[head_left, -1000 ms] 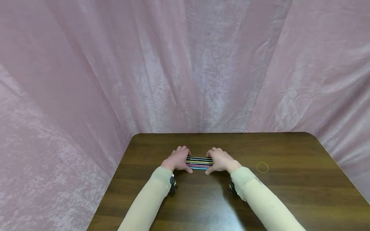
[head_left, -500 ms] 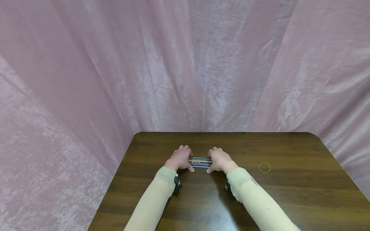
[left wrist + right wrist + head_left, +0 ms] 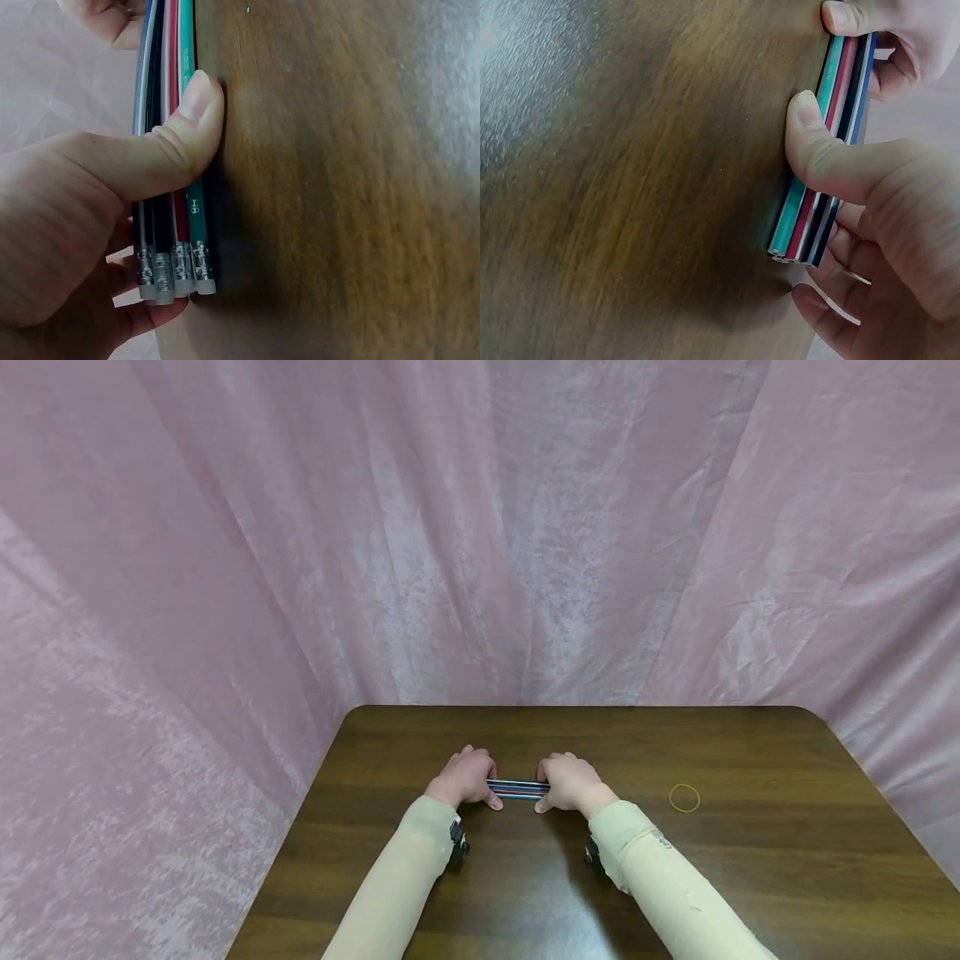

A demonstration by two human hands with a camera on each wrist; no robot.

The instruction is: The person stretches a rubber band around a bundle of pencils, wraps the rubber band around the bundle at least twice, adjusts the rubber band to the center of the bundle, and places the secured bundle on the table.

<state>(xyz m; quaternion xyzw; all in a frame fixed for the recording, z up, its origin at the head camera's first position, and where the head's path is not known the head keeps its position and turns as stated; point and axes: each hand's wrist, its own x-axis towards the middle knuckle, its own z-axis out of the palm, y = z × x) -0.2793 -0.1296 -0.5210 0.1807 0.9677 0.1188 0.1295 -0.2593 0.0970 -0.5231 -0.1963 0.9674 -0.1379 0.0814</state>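
A bundle of pencils (image 3: 519,790) in teal, red, black and blue lies crosswise between my two hands on the table. My left hand (image 3: 465,777) grips the eraser end, its thumb over the near teal pencil and its fingers round the far side. White erasers (image 3: 205,286) in metal ferrules stick out past it in the left wrist view. My right hand (image 3: 572,782) holds the other end, thumb in front and fingers behind. Flat, unsharpened ends of the teal pencil (image 3: 787,225) and its neighbours show in the right wrist view. The hands hide parts of the pencils.
A thin yellow rubber band (image 3: 698,797) lies on the brown wooden table (image 3: 780,852), to the right of my right hand. Pink curtains (image 3: 570,543) hang behind the table's far edge and along its left side.
The pencils were spread in a wider row with a yellow stripe showing; now they are squeezed into a narrower bundle. Both hands moved slightly closer together. The rubber band has stayed put.
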